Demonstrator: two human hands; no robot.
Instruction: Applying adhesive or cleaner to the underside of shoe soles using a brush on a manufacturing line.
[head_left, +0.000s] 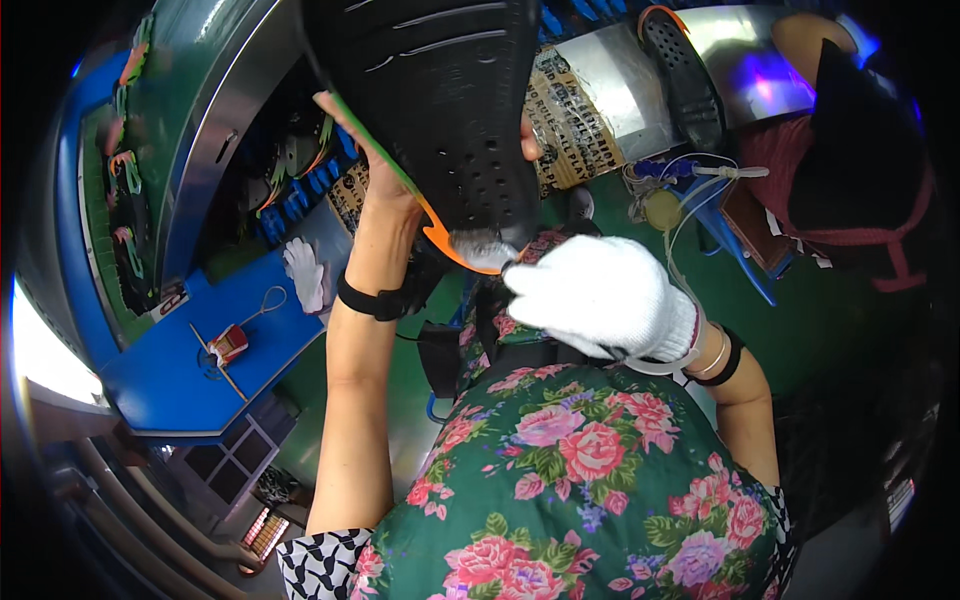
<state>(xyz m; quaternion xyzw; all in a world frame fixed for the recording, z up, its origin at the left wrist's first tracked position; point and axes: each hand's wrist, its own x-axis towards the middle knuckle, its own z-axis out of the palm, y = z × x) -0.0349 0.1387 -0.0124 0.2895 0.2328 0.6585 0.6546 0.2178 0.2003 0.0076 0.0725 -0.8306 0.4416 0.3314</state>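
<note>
A large black insole (440, 130) with small holes toward its heel and an orange and green edge is held up in front of me. My bare left hand (388, 185) grips it from the left, and a fingertip shows at its right edge. A shiny greyish patch (482, 250) covers the heel end. Beside that heel is my right hand (600, 295), in a white knitted glove, its fingers closed together. Something small and dark shows at the fingertips; I cannot make out what it is.
A second black insole (685, 80) lies on the metal surface at the back right, near a person in maroon (800, 165). Cables (690, 200) hang below. On the left, a blue table (180, 385) bears a white glove (304, 272) and a small red box (229, 343).
</note>
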